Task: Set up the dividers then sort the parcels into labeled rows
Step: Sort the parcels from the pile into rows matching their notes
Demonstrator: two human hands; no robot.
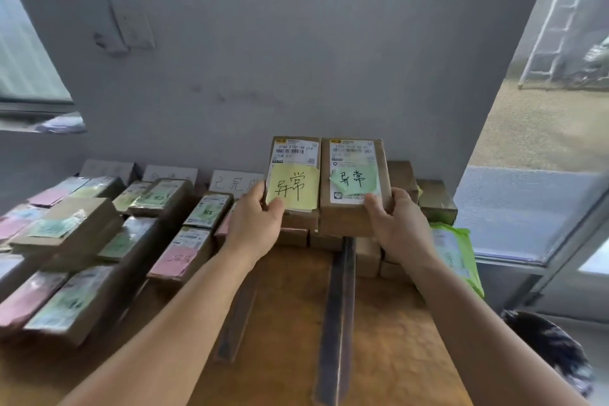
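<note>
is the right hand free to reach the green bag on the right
Probably not yet: the right hand grips a parcel with a green note. The green bag lies close beside it, uncovered.

I am holding two brown cardboard parcels side by side, tilted up: one with a yellow handwritten note and one with a green note, above the dark metal divider strip lying along the wooden tabletop.
</note>
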